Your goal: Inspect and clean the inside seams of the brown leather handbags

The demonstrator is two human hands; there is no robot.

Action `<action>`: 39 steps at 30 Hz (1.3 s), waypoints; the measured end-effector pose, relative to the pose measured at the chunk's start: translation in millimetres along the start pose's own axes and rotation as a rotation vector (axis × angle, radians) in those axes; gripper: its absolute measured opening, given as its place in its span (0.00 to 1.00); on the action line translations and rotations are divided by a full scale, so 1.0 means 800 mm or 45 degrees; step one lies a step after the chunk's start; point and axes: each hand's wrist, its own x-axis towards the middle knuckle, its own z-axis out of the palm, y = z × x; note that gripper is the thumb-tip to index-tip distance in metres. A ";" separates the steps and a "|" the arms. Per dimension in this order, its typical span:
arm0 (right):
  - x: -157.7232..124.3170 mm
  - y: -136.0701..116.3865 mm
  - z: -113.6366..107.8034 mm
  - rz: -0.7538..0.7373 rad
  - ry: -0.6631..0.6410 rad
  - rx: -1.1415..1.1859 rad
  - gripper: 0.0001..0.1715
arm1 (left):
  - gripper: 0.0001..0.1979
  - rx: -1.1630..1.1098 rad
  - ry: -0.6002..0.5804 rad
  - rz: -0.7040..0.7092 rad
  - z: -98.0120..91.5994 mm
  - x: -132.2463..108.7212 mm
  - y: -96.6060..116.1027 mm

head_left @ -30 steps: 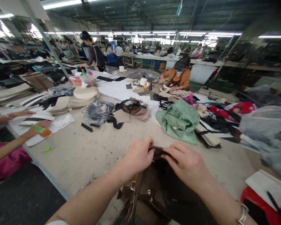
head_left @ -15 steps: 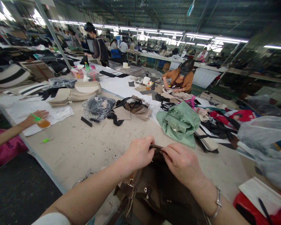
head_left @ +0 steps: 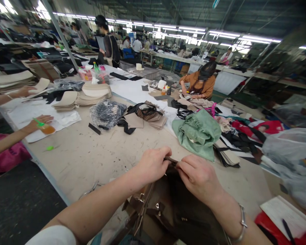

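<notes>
While the left hand (head_left: pixel 154 165) is pinching the top rim (head_left: pixel 171 160) of a dark brown bag (head_left: pixel 193 211) between thumb and bent fingers, the right hand (head_left: pixel 199 175) is gripping the same rim just beside it — fingers bunched close, only a short stretch of edge showing between the two. The bag is opening out below the hands, in front of the person at the near part of the worktop (head_left: pixel 86 153); its base is running out of view, so what is bearing it I cannot tell. Small metal fittings (head_left: pixel 157 206) are shining on it. A bracelet (head_left: pixel 242 221) is circling the right wrist.

Beyond the hands, a green cloth (head_left: pixel 197 131) is lying crumpled to the right; a dark bundle (head_left: pixel 108 112) in clear plastic is resting to the left, tan pieces (head_left: pixel 155 119) piled between them. Lower right, a notebook (head_left: pixel 287 216) is lying on something red (head_left: pixel 266 228), a pen (head_left: pixel 288 228) on top. Far left — a bottle of orange liquid (head_left: pixel 48 129) is lying against a co-worker's hand (head_left: pixel 38 123). Farther back, a person in an orange-brown top (head_left: pixel 206 87) is bending over small pieces.
</notes>
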 end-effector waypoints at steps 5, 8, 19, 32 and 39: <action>-0.003 0.011 -0.003 -0.101 0.013 0.104 0.14 | 0.07 -0.163 0.090 0.301 0.000 -0.003 -0.001; -0.005 0.014 -0.004 -0.132 -0.009 0.142 0.14 | 0.11 -0.057 0.053 0.500 -0.008 -0.005 -0.001; -0.005 0.015 0.000 -0.135 0.018 0.200 0.12 | 0.12 0.435 -0.007 0.746 -0.026 0.001 0.001; -0.007 0.016 -0.002 0.021 0.017 0.308 0.08 | 0.07 0.199 -0.223 0.668 -0.023 0.016 0.008; -0.010 0.034 0.007 0.093 -0.051 0.273 0.14 | 0.07 -0.138 -0.358 0.547 -0.014 0.013 0.001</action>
